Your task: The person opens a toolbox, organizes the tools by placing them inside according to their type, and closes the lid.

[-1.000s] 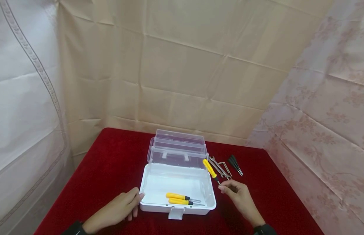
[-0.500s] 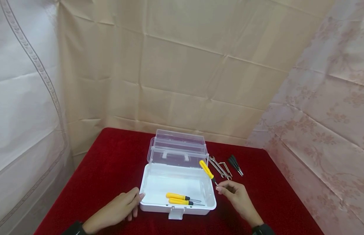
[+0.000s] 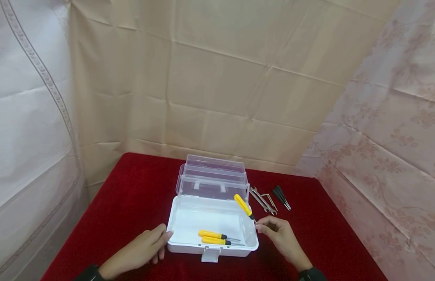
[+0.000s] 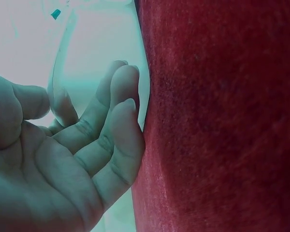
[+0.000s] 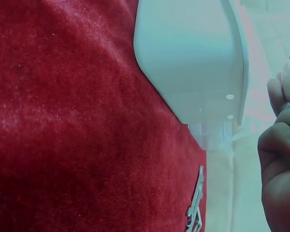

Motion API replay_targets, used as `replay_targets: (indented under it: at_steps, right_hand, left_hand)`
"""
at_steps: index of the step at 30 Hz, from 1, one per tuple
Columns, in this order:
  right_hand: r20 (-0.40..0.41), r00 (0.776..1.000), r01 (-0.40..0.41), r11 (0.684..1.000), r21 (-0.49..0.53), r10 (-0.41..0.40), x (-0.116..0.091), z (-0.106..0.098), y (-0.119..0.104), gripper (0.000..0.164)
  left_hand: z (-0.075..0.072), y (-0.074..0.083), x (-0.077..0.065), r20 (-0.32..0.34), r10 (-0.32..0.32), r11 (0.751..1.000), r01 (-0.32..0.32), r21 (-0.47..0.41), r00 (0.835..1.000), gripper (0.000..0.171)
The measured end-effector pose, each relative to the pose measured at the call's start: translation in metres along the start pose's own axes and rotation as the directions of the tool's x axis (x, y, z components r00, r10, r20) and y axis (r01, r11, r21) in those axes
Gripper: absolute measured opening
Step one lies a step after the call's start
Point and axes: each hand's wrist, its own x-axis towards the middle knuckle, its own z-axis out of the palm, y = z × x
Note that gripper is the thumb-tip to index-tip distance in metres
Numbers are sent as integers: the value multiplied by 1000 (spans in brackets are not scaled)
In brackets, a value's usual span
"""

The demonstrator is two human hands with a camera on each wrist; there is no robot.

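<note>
In the head view, my right hand (image 3: 277,234) pinches a yellow-handled screwdriver (image 3: 243,205) by its metal shaft. The handle points up and to the left, over the right side of a white toolbox (image 3: 189,249). My left hand (image 3: 147,246) grips the box's left rim, thumb over the edge. The left wrist view has that hand (image 4: 87,140) with its fingers against the outer wall (image 4: 101,38). Two more yellow screwdrivers, one behind (image 3: 211,234) and one in front (image 3: 215,241), lie inside along the front wall. The right wrist view cuts off most of the held screwdriver.
The clear lid (image 3: 213,171) leans open behind the box, and a white latch (image 3: 210,255) hangs at its front. Wrenches (image 3: 263,200), hex keys (image 3: 270,200) and black-handled tools (image 3: 281,197) lie to the right on the red cloth (image 3: 140,195).
My right hand has moved slightly left, bringing the screwdriver from beside the toolbox to over its right side. The left hand and the box have stayed still.
</note>
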Motion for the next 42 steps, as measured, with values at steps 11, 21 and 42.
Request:
replay_targets:
  at_steps: [11,21,42]
  right_hand:
    - [91,994,57,998,-16,-55,1,3,0,15]
    - [131,980,162,984,-80,-151,0,3,3,11]
    - [187,940,334,886,-321,-286,0,19,-5,8]
  left_hand:
    - [0,-2,1,6,-11,1000,11,-18,1000,31]
    - [0,0,1,9,-7,1000,7,-19,1000,31]
    - [1,-4,0,13,-29,999,30,-37,999,31]
